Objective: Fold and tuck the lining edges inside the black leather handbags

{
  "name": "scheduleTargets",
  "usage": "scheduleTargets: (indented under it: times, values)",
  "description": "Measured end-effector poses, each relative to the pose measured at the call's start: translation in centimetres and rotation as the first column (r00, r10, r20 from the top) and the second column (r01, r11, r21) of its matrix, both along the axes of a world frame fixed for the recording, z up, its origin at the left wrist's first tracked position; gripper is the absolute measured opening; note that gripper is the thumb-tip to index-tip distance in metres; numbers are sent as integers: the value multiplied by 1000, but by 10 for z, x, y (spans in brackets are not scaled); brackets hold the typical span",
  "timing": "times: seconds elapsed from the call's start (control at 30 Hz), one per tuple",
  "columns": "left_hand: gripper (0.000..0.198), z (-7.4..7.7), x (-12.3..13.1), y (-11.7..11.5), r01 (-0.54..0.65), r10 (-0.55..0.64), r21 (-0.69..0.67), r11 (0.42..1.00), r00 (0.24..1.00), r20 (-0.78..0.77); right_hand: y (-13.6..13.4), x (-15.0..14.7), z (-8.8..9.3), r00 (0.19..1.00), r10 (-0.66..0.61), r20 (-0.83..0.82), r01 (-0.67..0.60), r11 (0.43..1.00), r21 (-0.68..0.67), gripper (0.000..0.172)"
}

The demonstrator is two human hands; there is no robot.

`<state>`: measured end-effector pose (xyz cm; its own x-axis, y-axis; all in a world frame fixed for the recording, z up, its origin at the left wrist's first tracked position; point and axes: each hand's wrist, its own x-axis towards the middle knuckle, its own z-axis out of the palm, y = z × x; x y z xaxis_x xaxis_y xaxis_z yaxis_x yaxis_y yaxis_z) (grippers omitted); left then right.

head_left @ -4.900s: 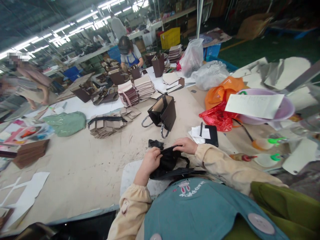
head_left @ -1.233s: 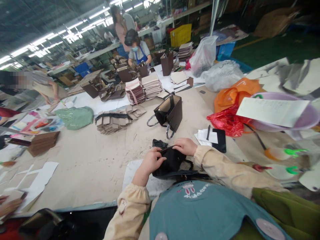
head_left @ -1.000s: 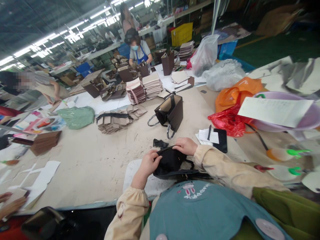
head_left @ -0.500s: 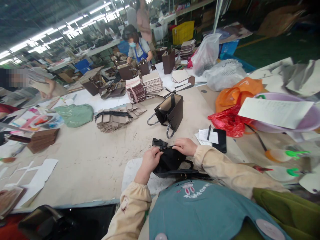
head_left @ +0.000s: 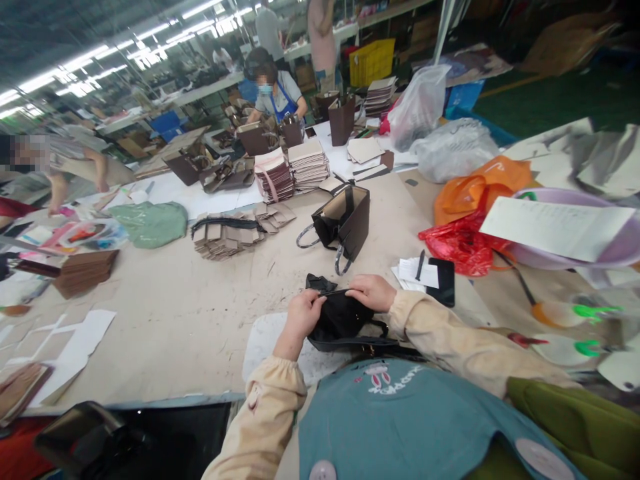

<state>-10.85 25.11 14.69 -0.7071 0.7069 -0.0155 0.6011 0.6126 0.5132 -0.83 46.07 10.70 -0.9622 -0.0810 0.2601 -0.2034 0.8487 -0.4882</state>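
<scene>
A small black bag (head_left: 345, 323) lies on a white board (head_left: 265, 343) at the table's near edge, right in front of me. My left hand (head_left: 303, 315) pinches the bag's upper rim at its left end. My right hand (head_left: 371, 292) rests curled over the same rim at the right end, fingers closed on it. A black strap loops out below my right wrist. A scrap of black material (head_left: 318, 283) sits just beyond the bag.
A brown open bag (head_left: 345, 217) with handles stands further out. A black phone and paper slips (head_left: 434, 275) lie to the right, then red and orange plastic bags (head_left: 465, 213) and a lilac basin (head_left: 615, 247). Stacks of brown card pieces (head_left: 225, 237) lie left. Other people work at the far end.
My hands stay on the black bag's rim, with the left fingers shifting slightly along it. The view has drifted a little; a person at the back has walked to the right.
</scene>
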Motion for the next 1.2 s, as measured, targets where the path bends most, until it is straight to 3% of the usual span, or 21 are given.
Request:
scheduleTargets:
  times: [0.43,1.2]
  values:
    - [24,3,1,7,-86,84,-67,994,996,-26,-1,1,8,1000,0,23,0,1000,-10,42]
    - [24,-2,-2,10,-119,119,-51,992,993,-2,-2,0,7,998,-37,58,36,999,23,41]
